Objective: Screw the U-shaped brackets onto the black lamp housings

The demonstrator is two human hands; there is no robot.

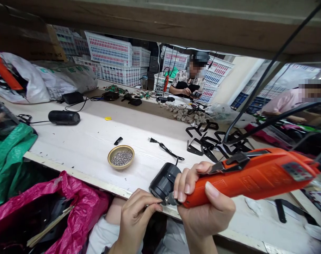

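Observation:
My right hand (202, 197) is wrapped round an orange electric screwdriver (250, 174), its tip pointing left. Pinched fingers of my left hand (139, 211) meet at that tip; what they hold there is small and dark, too small to name. Just behind the tip, a black cylindrical device (164, 180) lies on its side at the table's front edge. From it runs a black power cord (168, 150) ending in a two-pin plug (152, 140). Left of the device stands a gold-rimmed bowl (113, 164) of small metal screws (122, 158).
Black metal brackets (196, 146) are heaped at the right. A small black part (118, 141) lies behind the bowl, another black cylinder (64, 117) farther left. A pink bag (81, 201) hangs by the front edge. Across the table a co-worker (189, 79) sits before stacked crates (110, 49).

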